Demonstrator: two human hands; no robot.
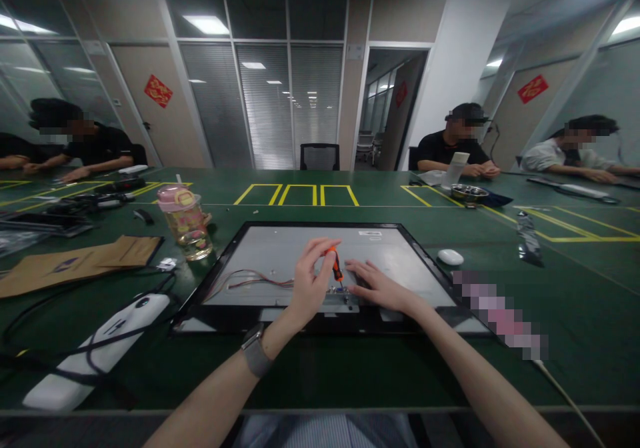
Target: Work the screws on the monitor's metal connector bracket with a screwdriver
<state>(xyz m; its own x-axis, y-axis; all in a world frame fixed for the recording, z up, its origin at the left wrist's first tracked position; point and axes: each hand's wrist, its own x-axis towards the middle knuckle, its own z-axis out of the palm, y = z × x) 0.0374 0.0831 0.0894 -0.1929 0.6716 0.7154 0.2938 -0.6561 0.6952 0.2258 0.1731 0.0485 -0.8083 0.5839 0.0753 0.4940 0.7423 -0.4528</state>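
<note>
My left hand (pixel 313 278) grips the screwdriver (pixel 337 266) over the panel (pixel 280 245), toward its near edge.
My right hand (pixel 380 288) lies loose beside the tip, fingers spread. Green table (pixel 340 368) runs from the panel's far edge to the yellow tape (pixel 300 186). The bottle (pixel 185 225) crowds its left edge, white device (pixel 137 318) and cables (pixel 65 353) nearer me; a white case (pixel 451 257) sits off its right edge.

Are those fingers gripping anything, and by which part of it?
The left hand holds a screwdriver by the upper part of its orange-and-black handle. The right hand, spread over the panel, appears to hold nothing.
</note>
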